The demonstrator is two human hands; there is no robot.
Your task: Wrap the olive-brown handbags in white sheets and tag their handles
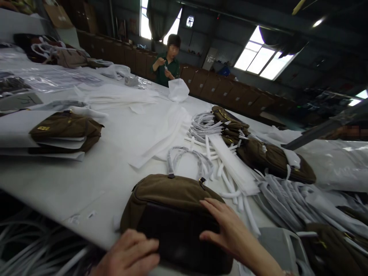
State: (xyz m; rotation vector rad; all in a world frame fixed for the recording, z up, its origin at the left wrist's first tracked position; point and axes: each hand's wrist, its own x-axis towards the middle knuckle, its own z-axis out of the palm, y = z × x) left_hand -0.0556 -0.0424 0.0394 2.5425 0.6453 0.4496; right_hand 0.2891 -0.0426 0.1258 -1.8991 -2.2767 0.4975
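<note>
An olive-brown bag (178, 191) with a dark lower panel lies at the near edge of the white table, its wrapped handles (188, 153) pointing away from me. My left hand (132, 253) is at the bag's lower left, fingers curled against the dark panel; whether they grip anything is hard to tell. On the bag's right side rests my right hand (221, 222), thumb and fingers apart, fingertips near the top edge by a handle end.
Another brown bag with white sheets (66, 130) sits at the left. White paper sheets (163, 134), wrapped strap coils (204, 124) and more brown bags (273, 157) lie beyond and right. A grey plastic container (277, 245) stands near right. A person (168, 63) is across the table.
</note>
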